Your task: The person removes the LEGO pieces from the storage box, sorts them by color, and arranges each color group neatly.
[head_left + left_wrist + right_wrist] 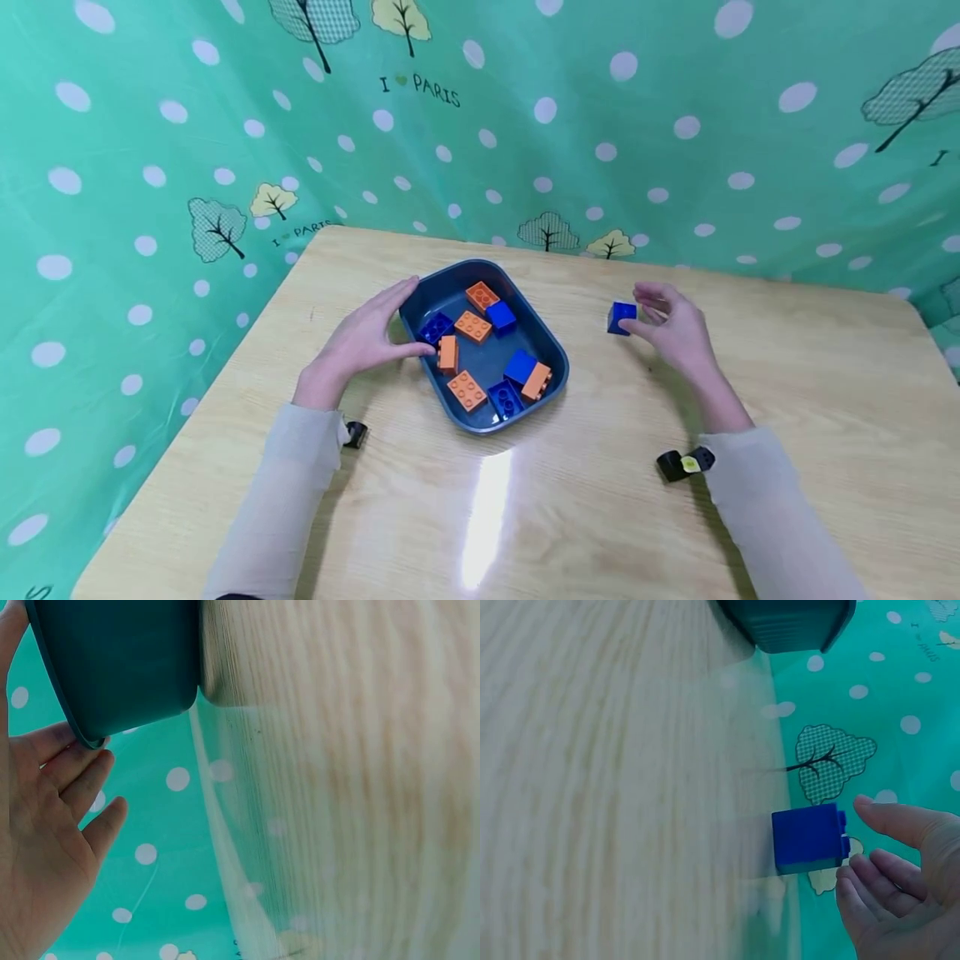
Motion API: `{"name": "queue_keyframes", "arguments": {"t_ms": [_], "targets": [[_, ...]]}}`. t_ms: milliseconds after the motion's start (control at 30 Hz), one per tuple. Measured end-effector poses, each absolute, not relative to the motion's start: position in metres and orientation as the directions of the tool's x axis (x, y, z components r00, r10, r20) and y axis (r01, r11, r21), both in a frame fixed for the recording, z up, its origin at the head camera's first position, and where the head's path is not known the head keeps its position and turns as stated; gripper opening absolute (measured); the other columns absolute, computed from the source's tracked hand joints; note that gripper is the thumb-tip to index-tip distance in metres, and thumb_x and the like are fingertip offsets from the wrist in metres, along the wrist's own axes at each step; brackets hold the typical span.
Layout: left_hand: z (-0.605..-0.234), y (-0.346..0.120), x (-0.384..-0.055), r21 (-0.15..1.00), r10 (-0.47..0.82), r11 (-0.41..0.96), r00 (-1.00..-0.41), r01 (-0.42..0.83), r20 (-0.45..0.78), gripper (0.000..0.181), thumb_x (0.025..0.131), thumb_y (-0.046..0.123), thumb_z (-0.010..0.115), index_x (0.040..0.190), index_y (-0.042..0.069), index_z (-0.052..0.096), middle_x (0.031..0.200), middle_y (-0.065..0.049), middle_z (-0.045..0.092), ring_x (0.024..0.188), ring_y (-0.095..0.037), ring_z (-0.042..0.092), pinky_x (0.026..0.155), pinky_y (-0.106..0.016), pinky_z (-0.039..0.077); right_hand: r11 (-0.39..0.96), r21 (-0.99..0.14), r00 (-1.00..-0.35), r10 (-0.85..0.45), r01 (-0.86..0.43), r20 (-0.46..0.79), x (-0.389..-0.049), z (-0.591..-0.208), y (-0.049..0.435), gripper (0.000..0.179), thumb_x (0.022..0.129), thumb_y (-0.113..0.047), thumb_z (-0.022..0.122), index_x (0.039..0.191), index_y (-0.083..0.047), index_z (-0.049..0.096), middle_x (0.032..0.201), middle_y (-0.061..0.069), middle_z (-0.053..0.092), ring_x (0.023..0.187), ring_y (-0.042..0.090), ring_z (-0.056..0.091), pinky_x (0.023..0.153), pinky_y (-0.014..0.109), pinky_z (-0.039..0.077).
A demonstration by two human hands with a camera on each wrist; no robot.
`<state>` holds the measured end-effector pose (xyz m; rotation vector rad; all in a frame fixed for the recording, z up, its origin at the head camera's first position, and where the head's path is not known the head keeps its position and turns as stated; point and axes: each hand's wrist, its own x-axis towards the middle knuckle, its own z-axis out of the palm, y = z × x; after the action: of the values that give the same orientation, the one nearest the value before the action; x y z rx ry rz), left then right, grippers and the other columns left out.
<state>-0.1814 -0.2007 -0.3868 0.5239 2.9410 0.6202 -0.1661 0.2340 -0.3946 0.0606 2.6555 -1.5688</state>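
Note:
A dark blue tray (pixel 555 358) rests on the table with several orange and blue toy building bricks inside. My left hand (pixel 363 333) holds the tray's left side, thumb over the rim and fingers along its far left edge. In the left wrist view the fingertips of the left hand (pixel 64 802) meet the tray's rim (pixel 90 739). To the right of the tray, a blue building brick (pixel 621 317) stands on the table, its studs facing the palm in the right wrist view. My right hand (pixel 675 329) is right beside this brick (pixel 806 838), thumb and fingers spread apart around its studded side.
Inside the tray lie an orange brick (pixel 467 391), another orange brick (pixel 474 327) and a blue brick (pixel 501 317), among others. The wooden table (pixel 600 500) ends at the back against a green dotted cloth (pixel 465 150).

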Motion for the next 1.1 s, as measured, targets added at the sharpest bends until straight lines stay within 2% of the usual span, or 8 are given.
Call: {"name": "queue_keyframes", "arguments": {"t_ms": [133,233,367,500,800,1100], "targets": [[-0.384,-0.201,-0.182,0.406,0.351,0.858,-0.936,0.313,-0.021,0.115,0.074,0.071,0.074,0.161,0.025,0.016,0.167,-0.008,0.022,0.153,-0.035,0.024,0.121,-0.06,0.027,0.494,-0.869,-0.999,-0.008,0.025,-0.033,-0.165,-0.386,0.23,0.072,0.09,-0.011,0.073,0.151,0.0,0.036,0.156,0.02,0.041,0.146,0.036,0.037,0.119,0.042,0.037],[-0.389,-0.2,-0.18,0.404,0.353,0.859,-0.935,0.314,-0.023,0.114,0.074,0.072,0.072,0.161,0.026,0.016,0.167,-0.007,0.022,0.153,-0.034,0.024,0.122,-0.059,0.028,0.498,-0.867,-1.0,-0.007,0.005,-0.01,-0.161,-0.384,0.226,0.073,0.091,-0.014,0.074,0.152,-0.003,0.036,0.157,0.017,0.04,0.147,0.034,0.037,0.119,0.036,0.036],[-0.388,-0.2,-0.181,0.393,0.36,0.86,-0.933,0.325,-0.016,0.113,0.075,0.07,0.073,0.161,0.024,0.016,0.167,-0.008,0.022,0.153,-0.034,0.025,0.122,-0.058,0.028,0.471,-0.881,-0.999,-0.017,-0.046,0.043,-0.157,-0.375,0.212,0.07,0.09,-0.013,0.074,0.151,-0.005,0.039,0.156,0.014,0.043,0.147,0.03,0.039,0.114,0.02,0.037],[-0.386,-0.2,-0.18,0.386,0.357,0.863,-0.934,0.325,-0.01,0.114,0.074,0.072,0.072,0.161,0.024,0.016,0.167,-0.008,0.023,0.153,-0.035,0.025,0.121,-0.059,0.029,0.414,-0.905,-0.995,-0.057,-0.1,0.084,-0.155,-0.365,0.195,0.068,0.089,-0.009,0.074,0.149,-0.002,0.043,0.154,0.015,0.045,0.146,0.029,0.04,0.111,0.014,0.038],[-0.384,-0.2,-0.182,0.382,0.374,0.856,-0.927,0.348,0.007,0.113,0.075,0.069,0.074,0.161,0.021,0.018,0.167,-0.009,0.023,0.152,-0.035,0.026,0.122,-0.057,0.028,0.242,-0.956,-0.978,-0.163,-0.168,0.131,-0.147,-0.358,0.158,0.062,0.087,0.001,0.074,0.143,0.001,0.049,0.15,0.016,0.049,0.144,0.028,0.043,0.113,0.017,0.038],[-0.387,-0.203,-0.18,0.389,0.368,0.854,-0.93,0.345,0.016,0.114,0.074,0.069,0.074,0.161,0.021,0.018,0.167,-0.009,0.023,0.152,-0.035,0.026,0.121,-0.058,0.029,0.168,-0.975,-0.957,-0.272,-0.145,0.095,-0.141,-0.355,0.12,0.06,0.089,-0.003,0.073,0.143,-0.001,0.048,0.15,0.015,0.05,0.143,0.028,0.044,0.115,0.027,0.04]]}}
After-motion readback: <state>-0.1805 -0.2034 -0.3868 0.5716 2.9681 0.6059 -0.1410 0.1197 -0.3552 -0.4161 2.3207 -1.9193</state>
